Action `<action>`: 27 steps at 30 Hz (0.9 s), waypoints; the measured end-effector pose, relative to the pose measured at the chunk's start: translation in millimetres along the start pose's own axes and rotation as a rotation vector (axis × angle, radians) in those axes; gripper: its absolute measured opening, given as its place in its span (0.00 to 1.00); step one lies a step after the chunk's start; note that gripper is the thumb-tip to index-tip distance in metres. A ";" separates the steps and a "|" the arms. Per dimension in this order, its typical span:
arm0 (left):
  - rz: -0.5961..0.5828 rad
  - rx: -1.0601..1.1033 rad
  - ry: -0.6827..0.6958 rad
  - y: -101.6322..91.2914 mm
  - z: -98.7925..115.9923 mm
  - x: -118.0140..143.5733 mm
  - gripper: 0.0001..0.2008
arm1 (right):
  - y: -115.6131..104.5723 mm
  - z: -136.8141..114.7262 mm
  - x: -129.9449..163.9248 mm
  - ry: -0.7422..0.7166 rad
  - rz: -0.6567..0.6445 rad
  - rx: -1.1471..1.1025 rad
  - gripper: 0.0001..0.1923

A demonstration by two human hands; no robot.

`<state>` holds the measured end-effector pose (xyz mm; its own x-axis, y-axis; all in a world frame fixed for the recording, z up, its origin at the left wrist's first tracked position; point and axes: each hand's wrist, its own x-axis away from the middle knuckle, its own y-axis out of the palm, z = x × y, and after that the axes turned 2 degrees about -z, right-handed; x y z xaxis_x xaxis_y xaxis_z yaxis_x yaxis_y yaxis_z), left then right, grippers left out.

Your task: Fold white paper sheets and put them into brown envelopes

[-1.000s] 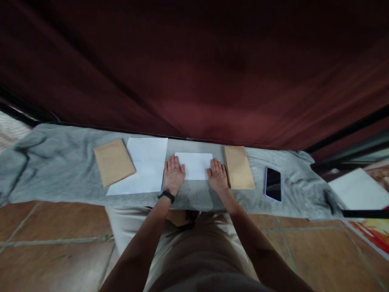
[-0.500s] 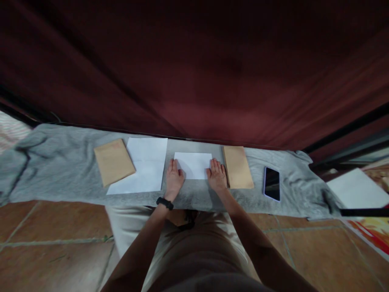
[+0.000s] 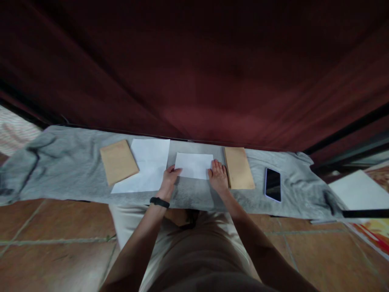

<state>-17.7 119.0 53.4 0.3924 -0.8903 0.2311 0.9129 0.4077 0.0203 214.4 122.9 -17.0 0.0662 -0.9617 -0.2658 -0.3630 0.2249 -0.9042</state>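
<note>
A folded white sheet of paper (image 3: 195, 165) lies on the grey cloth in front of me. My left hand (image 3: 170, 177) pinches its lower left corner, thumb on top and fingers at the edge. Flat at the sheet's right edge rests my right hand (image 3: 218, 176), its fingers stretched out and pointing away from me. Close to the right of that hand sits a stack of brown envelopes (image 3: 240, 168). On the left, larger white sheets (image 3: 150, 164) are spread, partly covered by a brown envelope (image 3: 119, 162).
The grey cloth (image 3: 75, 174) covers a long narrow bench. A phone (image 3: 272, 184) lies on its right part. Behind rises a dark red curtain (image 3: 194, 101). Off the right end is a white board (image 3: 360, 190); below is a tiled floor (image 3: 60, 227).
My left hand has gone from lying flat beside the sheet's left edge to pinching its lower left corner. My right hand stays flat at the right edge.
</note>
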 end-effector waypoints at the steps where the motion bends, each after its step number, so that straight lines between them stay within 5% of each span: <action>1: 0.001 -0.010 0.011 -0.5 2.4 1.4 0.18 | -0.3 0.6 0.3 -0.002 0.012 -0.026 0.30; 7: 0.041 -0.088 0.242 0.4 38.4 13.8 0.12 | -5.7 12.3 -6.2 0.090 0.068 -0.420 0.27; 10: 0.034 -0.260 0.692 -0.6 62.2 28.2 0.10 | -10.1 18.7 -8.4 0.182 0.090 -0.594 0.29; 12: -0.081 -0.404 0.935 -4.2 66.5 39.5 0.10 | -13.5 20.9 -6.6 0.245 0.117 -0.658 0.29; 15: -0.351 -0.629 1.122 -15.5 46.2 54.3 0.12 | -19.7 22.7 -0.5 0.292 0.153 -0.728 0.28; 18: -0.583 -0.797 1.135 -33.2 5.7 60.5 0.14 | -27.6 24.1 7.9 0.258 0.160 -0.680 0.29; 21: -0.664 -0.890 1.140 -50.4 -29.2 58.1 0.15 | -36.1 21.4 18.9 0.196 0.125 -0.607 0.28; 27: -0.728 -1.067 1.154 -57.6 -49.9 57.1 0.17 | -36.2 -13.2 31.4 -0.360 -0.189 -0.330 0.24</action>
<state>-42.3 34.6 16.9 -0.6637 -0.6849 -0.3006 0.4042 0.0098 -0.9146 217.3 82.4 11.8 0.4529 -0.8531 -0.2589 -0.5837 -0.0643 -0.8094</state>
